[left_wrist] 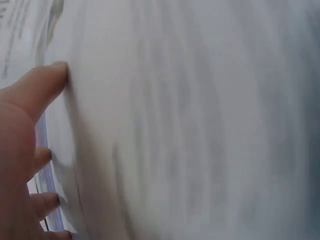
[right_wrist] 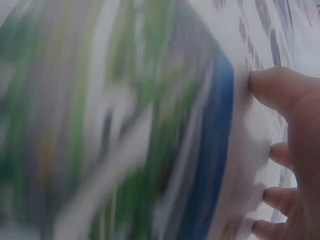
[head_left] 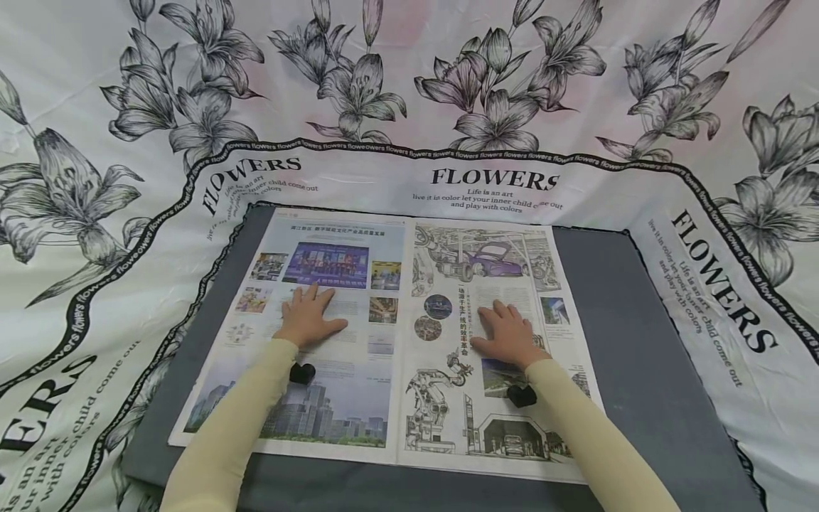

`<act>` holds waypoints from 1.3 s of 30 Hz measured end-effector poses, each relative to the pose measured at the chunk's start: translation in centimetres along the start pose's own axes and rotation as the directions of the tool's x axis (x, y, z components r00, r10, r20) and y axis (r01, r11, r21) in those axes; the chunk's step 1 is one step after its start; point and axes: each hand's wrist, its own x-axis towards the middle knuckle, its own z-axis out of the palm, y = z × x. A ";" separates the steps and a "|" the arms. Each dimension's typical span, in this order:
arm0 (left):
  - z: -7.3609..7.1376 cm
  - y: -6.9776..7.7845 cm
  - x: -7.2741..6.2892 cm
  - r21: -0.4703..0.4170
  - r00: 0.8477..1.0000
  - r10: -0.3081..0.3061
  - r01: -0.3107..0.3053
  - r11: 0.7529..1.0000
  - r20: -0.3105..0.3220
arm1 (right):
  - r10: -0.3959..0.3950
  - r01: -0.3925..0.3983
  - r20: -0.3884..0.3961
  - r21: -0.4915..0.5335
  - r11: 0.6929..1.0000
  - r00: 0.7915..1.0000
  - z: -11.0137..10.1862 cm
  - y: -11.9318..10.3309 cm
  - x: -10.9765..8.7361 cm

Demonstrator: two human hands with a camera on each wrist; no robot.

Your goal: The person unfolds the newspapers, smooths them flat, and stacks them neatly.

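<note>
An opened newspaper (head_left: 402,355) lies flat with its centre fold running between my two hands. On its left page, just below a purple group photo (head_left: 326,264), my left hand (head_left: 308,318) rests with fingers spread. My right hand (head_left: 508,334) lies on the right page, fingers spread, above a landscape photo (head_left: 502,377) and beside a column of large characters. In the left wrist view the thumb (left_wrist: 42,87) and fingertips touch the paper. The right wrist view likewise has the thumb (right_wrist: 280,87) and fingertips on the page, next to a blurred green and blue picture (right_wrist: 150,125).
Under the newspaper is a dark grey surface (head_left: 646,341), showing along both sides and the front. White cloth (head_left: 358,178) printed with flowers and lettering rises around the back and sides. A small black device sits at each wrist.
</note>
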 end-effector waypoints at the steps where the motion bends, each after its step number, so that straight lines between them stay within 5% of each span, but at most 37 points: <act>1: -0.3 -0.5 -0.1 -0.009 1.000 -0.008 0.008 1.000 0.004 | 0.005 -0.005 -0.001 -0.007 1.000 1.000 -0.3 0.5 -0.3; 12: -3.3 -6.4 -1.1 -0.025 0.992 -0.123 0.123 0.992 0.005 | 0.131 -0.131 -0.014 0.005 0.991 0.991 -3.3 7.9 -3.5; 17: -3.7 -8.0 -1.6 -0.070 0.985 -0.171 0.169 0.983 -0.017 | 0.171 -0.170 -0.004 0.037 0.985 0.985 -3.7 9.1 -4.2; 39: -3.1 -8.7 -1.5 -0.087 0.984 -0.170 0.166 0.982 -0.044 | 0.208 -0.207 0.006 -0.043 0.977 0.978 -2.1 10.0 -4.4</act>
